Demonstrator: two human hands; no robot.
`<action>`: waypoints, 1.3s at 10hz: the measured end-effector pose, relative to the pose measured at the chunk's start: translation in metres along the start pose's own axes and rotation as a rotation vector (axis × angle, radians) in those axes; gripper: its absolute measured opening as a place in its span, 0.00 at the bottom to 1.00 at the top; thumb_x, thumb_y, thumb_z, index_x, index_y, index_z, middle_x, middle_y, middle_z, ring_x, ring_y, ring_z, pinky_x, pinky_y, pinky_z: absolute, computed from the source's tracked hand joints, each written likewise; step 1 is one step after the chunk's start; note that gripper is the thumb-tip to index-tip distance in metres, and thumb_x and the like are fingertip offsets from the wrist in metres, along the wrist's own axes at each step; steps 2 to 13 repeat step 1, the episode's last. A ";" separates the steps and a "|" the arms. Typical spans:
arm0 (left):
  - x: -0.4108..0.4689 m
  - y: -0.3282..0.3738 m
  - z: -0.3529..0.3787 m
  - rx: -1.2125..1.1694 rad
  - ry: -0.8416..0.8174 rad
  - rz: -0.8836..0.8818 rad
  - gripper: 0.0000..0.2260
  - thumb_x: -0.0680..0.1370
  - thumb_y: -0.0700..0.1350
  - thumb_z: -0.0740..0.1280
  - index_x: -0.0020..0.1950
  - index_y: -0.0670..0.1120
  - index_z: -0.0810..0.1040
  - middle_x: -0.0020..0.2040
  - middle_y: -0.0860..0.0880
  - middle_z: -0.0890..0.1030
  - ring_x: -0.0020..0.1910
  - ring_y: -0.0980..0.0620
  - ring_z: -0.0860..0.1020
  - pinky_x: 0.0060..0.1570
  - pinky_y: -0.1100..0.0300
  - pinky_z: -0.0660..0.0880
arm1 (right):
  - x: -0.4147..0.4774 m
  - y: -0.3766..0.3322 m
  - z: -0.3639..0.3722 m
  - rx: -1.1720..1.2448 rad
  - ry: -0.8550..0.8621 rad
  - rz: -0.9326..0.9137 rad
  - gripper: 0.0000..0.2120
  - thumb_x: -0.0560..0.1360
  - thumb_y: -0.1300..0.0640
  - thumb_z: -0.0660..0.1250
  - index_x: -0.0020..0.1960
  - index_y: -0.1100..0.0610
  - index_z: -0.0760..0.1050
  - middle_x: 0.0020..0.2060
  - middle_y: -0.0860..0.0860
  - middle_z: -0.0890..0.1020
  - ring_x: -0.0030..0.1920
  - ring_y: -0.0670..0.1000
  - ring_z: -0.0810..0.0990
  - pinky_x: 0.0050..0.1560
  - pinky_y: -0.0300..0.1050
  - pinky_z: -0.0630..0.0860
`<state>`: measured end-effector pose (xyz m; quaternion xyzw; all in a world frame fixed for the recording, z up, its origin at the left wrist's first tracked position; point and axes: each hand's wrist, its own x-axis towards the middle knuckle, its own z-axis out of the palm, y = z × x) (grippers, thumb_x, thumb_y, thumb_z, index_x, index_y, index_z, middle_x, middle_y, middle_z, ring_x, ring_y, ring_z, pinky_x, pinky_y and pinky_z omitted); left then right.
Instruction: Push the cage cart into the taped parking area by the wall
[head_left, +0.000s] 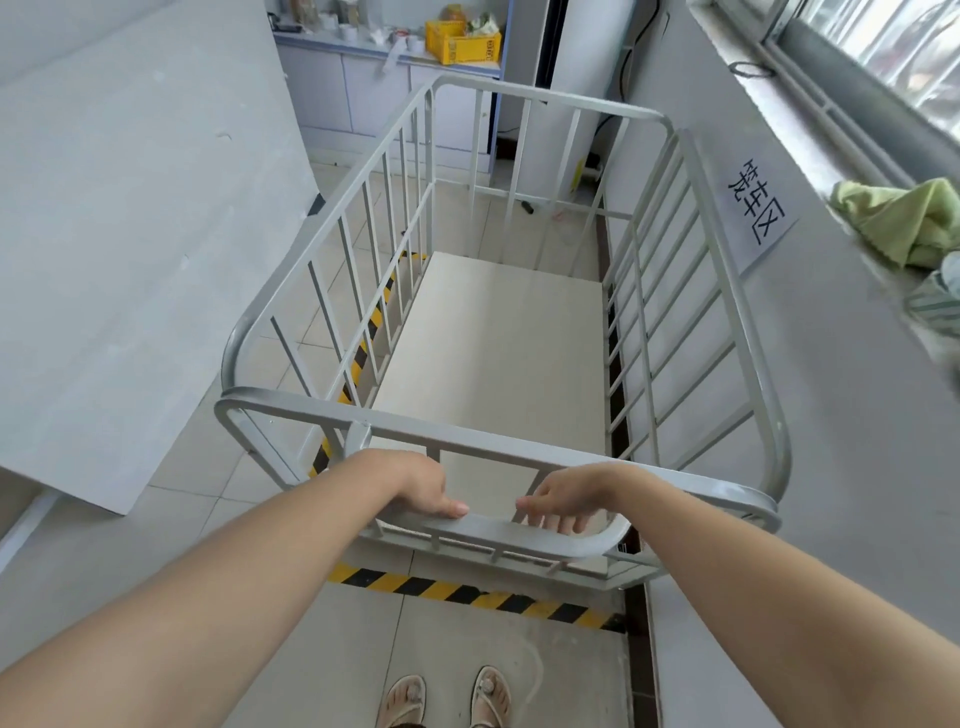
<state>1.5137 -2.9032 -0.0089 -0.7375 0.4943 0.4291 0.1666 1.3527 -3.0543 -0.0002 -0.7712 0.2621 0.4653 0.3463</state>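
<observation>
Both hands, left hand (426, 491) and right hand (569, 499), grip the cart (498, 338) handle at lower centre; I judge it nearly parked, inside the striped tape (467, 592), beside the wall (831, 389).

Floor: I see pale tiles (467, 660), lower centre.
Left: grey tabletop (130, 234).
Upper right: bright window (893, 47).
Top: cabinets (363, 98).

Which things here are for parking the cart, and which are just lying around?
For the job:
- cage cart
- its handle bar
- left hand and right hand, each with a grip on that bar
- striped floor tape
- wall sign

Just lying about:
- yellow crate
- green cloth
- grey table
</observation>
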 end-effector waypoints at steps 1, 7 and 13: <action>-0.006 0.000 -0.013 -0.002 0.062 0.018 0.28 0.79 0.63 0.55 0.62 0.43 0.78 0.58 0.47 0.80 0.53 0.49 0.77 0.54 0.56 0.71 | -0.011 -0.007 -0.010 0.051 0.050 -0.017 0.26 0.81 0.42 0.52 0.66 0.60 0.73 0.58 0.57 0.81 0.56 0.53 0.80 0.61 0.49 0.75; -0.006 0.000 -0.013 -0.002 0.062 0.018 0.28 0.79 0.63 0.55 0.62 0.43 0.78 0.58 0.47 0.80 0.53 0.49 0.77 0.54 0.56 0.71 | -0.011 -0.007 -0.010 0.051 0.050 -0.017 0.26 0.81 0.42 0.52 0.66 0.60 0.73 0.58 0.57 0.81 0.56 0.53 0.80 0.61 0.49 0.75; -0.006 0.000 -0.013 -0.002 0.062 0.018 0.28 0.79 0.63 0.55 0.62 0.43 0.78 0.58 0.47 0.80 0.53 0.49 0.77 0.54 0.56 0.71 | -0.011 -0.007 -0.010 0.051 0.050 -0.017 0.26 0.81 0.42 0.52 0.66 0.60 0.73 0.58 0.57 0.81 0.56 0.53 0.80 0.61 0.49 0.75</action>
